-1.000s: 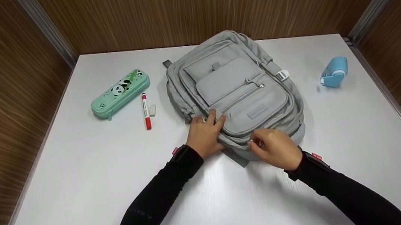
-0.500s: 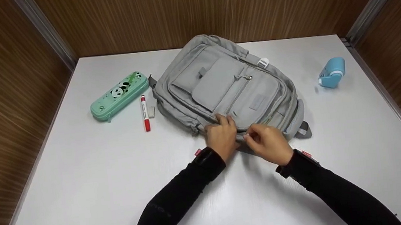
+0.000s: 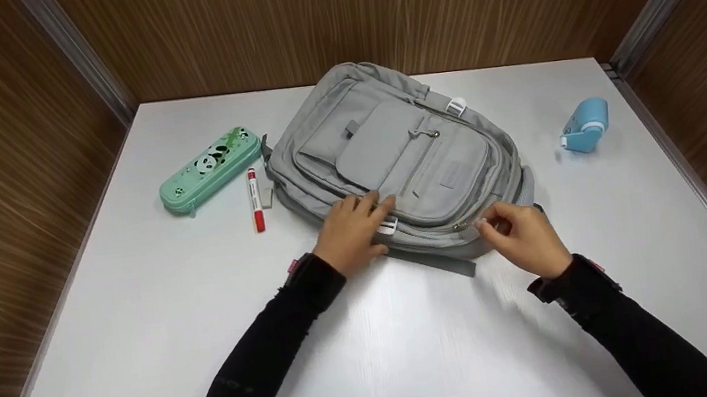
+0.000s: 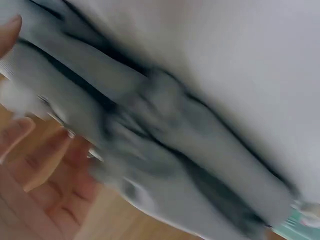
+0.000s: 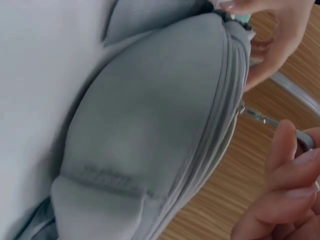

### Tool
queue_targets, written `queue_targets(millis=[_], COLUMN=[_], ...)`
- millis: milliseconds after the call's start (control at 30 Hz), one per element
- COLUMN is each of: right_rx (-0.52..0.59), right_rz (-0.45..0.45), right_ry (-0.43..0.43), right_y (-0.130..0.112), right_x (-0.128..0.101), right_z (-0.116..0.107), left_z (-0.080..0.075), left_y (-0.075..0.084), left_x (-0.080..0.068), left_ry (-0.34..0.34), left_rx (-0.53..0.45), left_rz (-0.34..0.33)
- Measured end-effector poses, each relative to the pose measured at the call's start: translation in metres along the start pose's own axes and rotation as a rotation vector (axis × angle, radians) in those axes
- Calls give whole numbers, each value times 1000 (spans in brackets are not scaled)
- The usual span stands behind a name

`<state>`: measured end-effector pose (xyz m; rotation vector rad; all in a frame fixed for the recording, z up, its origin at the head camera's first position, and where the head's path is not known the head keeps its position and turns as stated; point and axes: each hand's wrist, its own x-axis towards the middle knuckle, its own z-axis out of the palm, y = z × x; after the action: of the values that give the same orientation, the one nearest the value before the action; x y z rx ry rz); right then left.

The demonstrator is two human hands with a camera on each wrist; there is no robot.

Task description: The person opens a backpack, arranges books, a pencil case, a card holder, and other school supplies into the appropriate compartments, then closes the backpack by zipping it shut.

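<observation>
The grey backpack [image 3: 399, 163] lies flat on the white surface [image 3: 142, 329], directly ahead of both hands. The left hand [image 3: 352, 232] presses its spread fingers on the bag's near edge, steadying it. The right hand [image 3: 523, 238] pinches a zipper pull [image 5: 255, 116] at the near right corner. The zip there looks closed or barely started, so opening the compartment appears mostly left. The pencil case [image 3: 210, 169] and marker [image 3: 255, 198] lie untouched, beyond the left hand.
</observation>
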<state>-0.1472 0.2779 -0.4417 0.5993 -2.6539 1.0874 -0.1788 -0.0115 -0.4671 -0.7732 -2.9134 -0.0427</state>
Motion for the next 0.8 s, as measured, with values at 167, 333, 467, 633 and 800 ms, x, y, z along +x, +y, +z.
queue_targets(millis=[167, 333, 467, 633, 800], right_rx=[-21, -6, 2, -13, -51], right_rz=[14, 27, 13, 3, 8], right_ry=[-11, -9, 4, 15, -2], right_y=[5, 2, -5, -12, -15], right_x=[-6, -8, -6, -1, 7], right_z=[-10, -9, -2, 10, 29], left_z=[0, 8, 20, 29, 36], left_y=[-44, -55, -49, -37, -29], left_x=[-2, 0, 2, 7, 9], left_ry=[-49, 29, 188, 266, 280], left_rx=[-52, -92, -24, 88, 155], left_rz=[-101, -171, -168, -179, -170])
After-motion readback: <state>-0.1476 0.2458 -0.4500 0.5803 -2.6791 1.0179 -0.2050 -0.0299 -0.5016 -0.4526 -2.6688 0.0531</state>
